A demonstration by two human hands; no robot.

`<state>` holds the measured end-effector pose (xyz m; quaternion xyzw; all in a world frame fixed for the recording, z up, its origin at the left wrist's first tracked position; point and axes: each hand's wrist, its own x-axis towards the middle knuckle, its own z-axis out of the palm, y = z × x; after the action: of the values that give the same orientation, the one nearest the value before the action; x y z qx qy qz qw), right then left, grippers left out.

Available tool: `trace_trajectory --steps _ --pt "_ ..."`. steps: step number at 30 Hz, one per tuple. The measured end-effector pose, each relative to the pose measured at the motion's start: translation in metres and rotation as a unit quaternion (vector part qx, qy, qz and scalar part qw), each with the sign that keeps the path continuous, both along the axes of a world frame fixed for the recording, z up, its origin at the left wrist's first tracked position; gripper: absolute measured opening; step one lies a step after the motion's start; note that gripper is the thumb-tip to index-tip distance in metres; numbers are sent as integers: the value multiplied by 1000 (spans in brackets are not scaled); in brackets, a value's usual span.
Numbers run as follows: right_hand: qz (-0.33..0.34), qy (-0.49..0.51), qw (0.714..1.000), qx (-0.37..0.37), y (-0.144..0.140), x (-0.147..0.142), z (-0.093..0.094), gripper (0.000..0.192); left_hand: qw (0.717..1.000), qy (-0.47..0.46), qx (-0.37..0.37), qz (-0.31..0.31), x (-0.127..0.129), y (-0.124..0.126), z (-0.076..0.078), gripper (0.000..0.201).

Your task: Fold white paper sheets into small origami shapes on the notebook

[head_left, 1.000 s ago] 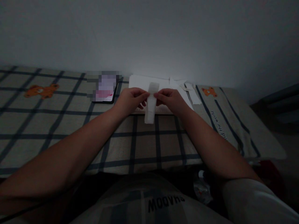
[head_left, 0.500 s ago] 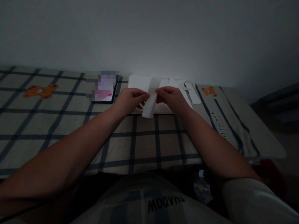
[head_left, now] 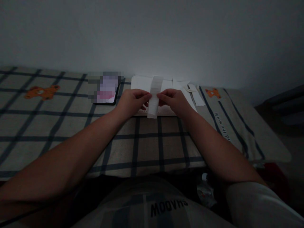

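Note:
A narrow strip of white paper (head_left: 154, 103) is held up between my two hands, long side running away from me. My left hand (head_left: 133, 100) pinches its left edge between thumb and fingers. At the opposite edge, my right hand (head_left: 173, 97) has it in the same kind of pinch. Behind and below the strip lie white paper sheets (head_left: 141, 83), partly covered by the hands. Right of them are loose paper scraps (head_left: 197, 96), with a thin dark object among them that I cannot make out.
A phone (head_left: 106, 90) with a lit screen lies to the left of the papers. Checked cloth with bear prints covers the table (head_left: 71, 126). A pale wall (head_left: 152, 38) rises directly behind. Below the table edge at right is a clear plastic item (head_left: 206, 191).
The strip has turned slightly more upright in view, its near end shifting a little right. Both hands keep their pinch and have hardly moved.

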<state>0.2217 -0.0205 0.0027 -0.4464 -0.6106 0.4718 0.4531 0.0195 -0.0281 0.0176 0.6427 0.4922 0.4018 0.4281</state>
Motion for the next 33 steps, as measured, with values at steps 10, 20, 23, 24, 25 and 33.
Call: trace_trajectory --steps 10,20,23,24,25,33 --pt "-42 -41 996 60 1 3 -2 31 996 -18 -86 16 3 -5 8 6" --pt "-4 23 999 -27 1 1 -3 36 998 -13 -52 32 0 0 3 10" --pt "-8 15 999 -29 1 1 -2 36 998 -25 -47 16 0 0 3 11" --pt "-8 12 1000 -25 2 2 -3 36 998 -28 -46 10 0 0 2 12" --pt "-6 8 1000 -19 2 2 -3 35 998 -31 -46 7 0 0 2 12" --pt "2 -7 1000 -10 1 2 -4 37 999 -31 -40 7 0 -1 2 14"
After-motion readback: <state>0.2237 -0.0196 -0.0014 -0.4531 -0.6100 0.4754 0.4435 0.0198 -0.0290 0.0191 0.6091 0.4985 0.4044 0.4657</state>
